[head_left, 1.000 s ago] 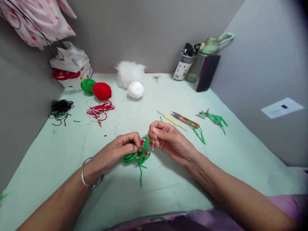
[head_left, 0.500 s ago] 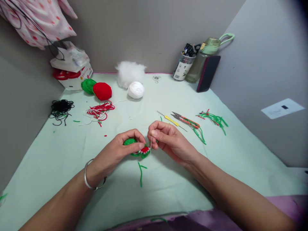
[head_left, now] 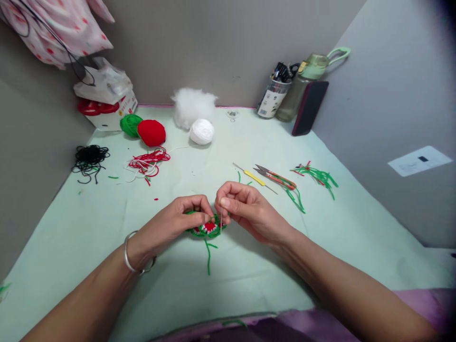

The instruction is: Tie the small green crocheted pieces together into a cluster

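My left hand [head_left: 190,211] pinches a small crocheted piece [head_left: 209,228] of red, white and green yarn, its rounded green part partly covered by my fingers. Between thumb and forefinger, my right hand [head_left: 240,204] holds a thin metal needle [head_left: 221,221] pointing down, its tip at the right part of the crocheted piece. Whether the needle has gone through the stitches, I cannot tell. Just below the piece, cut green yarn ends [head_left: 208,256] lie on the cloth.
Beyond my right hand lie a yellow-handled crochet hook [head_left: 254,178] and orange thread snips [head_left: 276,177]. Yarn scraps [head_left: 317,175] are at right. Farther back are red [head_left: 152,133], green [head_left: 130,125] and white [head_left: 201,131] yarn balls, stuffing [head_left: 194,107], a bottle [head_left: 289,99] and a phone [head_left: 309,108].
The crocheted piece has turned in my left hand, so more of its red and white pattern shows. My right hand has moved slightly left and down with the needle.
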### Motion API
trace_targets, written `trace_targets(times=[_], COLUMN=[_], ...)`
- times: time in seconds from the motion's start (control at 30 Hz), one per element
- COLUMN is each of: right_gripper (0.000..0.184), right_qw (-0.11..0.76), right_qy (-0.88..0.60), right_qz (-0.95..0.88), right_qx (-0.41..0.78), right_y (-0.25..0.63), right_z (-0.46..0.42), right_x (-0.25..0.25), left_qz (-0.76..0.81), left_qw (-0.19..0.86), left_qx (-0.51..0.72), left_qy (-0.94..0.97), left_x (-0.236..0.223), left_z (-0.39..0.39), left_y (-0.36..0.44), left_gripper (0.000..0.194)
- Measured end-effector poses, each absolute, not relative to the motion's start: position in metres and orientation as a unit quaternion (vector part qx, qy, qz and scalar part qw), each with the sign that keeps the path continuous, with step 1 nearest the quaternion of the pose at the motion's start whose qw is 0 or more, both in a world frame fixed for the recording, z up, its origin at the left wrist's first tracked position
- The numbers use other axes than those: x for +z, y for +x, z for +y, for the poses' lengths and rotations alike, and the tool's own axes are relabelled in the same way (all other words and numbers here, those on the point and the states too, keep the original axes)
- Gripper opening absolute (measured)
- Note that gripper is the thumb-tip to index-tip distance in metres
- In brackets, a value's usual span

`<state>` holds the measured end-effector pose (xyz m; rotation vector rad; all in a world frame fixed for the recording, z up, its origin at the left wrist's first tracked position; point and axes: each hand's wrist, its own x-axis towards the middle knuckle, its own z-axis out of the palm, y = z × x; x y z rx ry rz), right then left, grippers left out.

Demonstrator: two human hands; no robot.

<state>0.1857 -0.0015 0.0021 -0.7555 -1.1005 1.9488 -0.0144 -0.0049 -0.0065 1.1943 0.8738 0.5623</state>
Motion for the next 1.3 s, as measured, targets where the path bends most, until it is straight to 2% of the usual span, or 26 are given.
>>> trace_targets(times=[0.3, 1.07, 1.3], right_gripper=[0.018, 0.017, 0.018], right_qw=[0.387, 0.390, 0.386], right_qy=[-0.284, -0.301, -0.307], right_qz=[-0.394, -0.488, -0.518], right_qx=[0.784, 0.721, 0.699], right_y=[0.190, 0.192, 0.191], right_z=[0.002, 0.001, 0.000], right_x=[0.005, 0.003, 0.004], left_qz=[0.391, 0.414, 0.438], left_qw=[0.734, 0.673, 0.636], left_qx=[0.237, 0.278, 0.259], left_qy=[0.502, 0.546, 0.580], left_x=[-0.006, -0.009, -0.001], left_z=[-0.004, -0.007, -0.009], left_y=[-0.022, -0.014, -0.010], left_gripper=[0.014, 0.022, 0.017])
